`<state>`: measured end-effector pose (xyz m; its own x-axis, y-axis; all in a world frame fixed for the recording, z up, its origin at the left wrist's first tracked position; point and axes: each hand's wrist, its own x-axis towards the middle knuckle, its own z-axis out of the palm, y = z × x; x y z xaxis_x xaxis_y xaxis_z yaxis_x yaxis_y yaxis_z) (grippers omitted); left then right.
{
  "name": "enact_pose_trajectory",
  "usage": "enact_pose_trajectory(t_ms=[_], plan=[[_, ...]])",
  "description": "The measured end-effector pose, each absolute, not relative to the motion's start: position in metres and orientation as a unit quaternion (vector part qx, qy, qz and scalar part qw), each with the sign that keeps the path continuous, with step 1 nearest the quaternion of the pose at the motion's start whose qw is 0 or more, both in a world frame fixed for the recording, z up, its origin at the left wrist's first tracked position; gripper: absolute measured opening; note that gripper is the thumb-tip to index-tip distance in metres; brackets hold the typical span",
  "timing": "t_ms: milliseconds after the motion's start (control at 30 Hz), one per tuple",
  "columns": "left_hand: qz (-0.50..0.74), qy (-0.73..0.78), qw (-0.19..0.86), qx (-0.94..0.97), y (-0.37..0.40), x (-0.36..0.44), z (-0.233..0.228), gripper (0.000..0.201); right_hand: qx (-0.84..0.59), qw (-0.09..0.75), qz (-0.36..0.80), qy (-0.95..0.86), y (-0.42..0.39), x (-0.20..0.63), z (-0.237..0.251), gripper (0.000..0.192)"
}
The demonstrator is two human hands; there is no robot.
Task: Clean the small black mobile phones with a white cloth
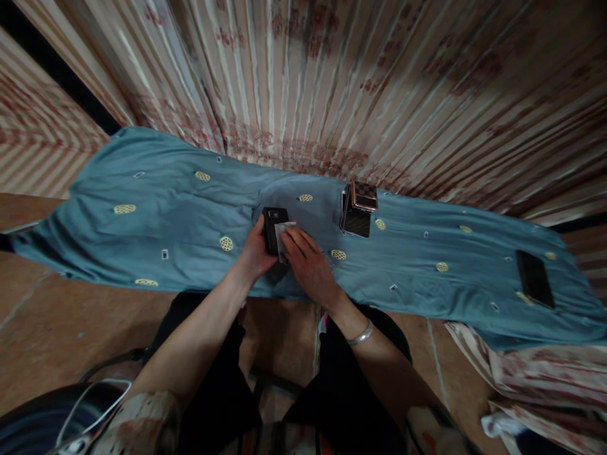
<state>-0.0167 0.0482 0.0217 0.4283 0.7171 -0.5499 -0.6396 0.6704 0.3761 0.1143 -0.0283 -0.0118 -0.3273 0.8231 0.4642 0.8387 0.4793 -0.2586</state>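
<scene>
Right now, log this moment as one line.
left hand: holds small black box | right hand: presses pale cloth on it | blue patterned bedsheet beneath

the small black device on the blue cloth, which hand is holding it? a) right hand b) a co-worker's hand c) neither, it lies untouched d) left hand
d: the left hand grips the small black device from its left side, while the right hand presses a small white cloth against its face, above the blue cloth.
</scene>
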Motion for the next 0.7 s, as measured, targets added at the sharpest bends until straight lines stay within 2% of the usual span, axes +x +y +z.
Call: enact_pose_trajectory(t_ms=[200, 500, 700], plan=[[0.413, 0.361, 0.835, 0.048, 0.047, -0.017, 0.024, 0.062, -0.519, 0.275, -0.006, -0.81, -0.028, 0.114, -0.015, 0.048], [0.352, 0.319, 0.879, 0.022, 0.04, -0.019, 0.025, 0.06, -0.497, 0.255, -0.012, -0.829, -0.034, 0.1, -0.006, 0.046], [0.373, 0.33, 0.866, 0.041, 0.043, -0.018, 0.029, 0.065, -0.491, 0.26, -0.029, -0.831, -0.029, 0.108, -0.008, 0.044]])
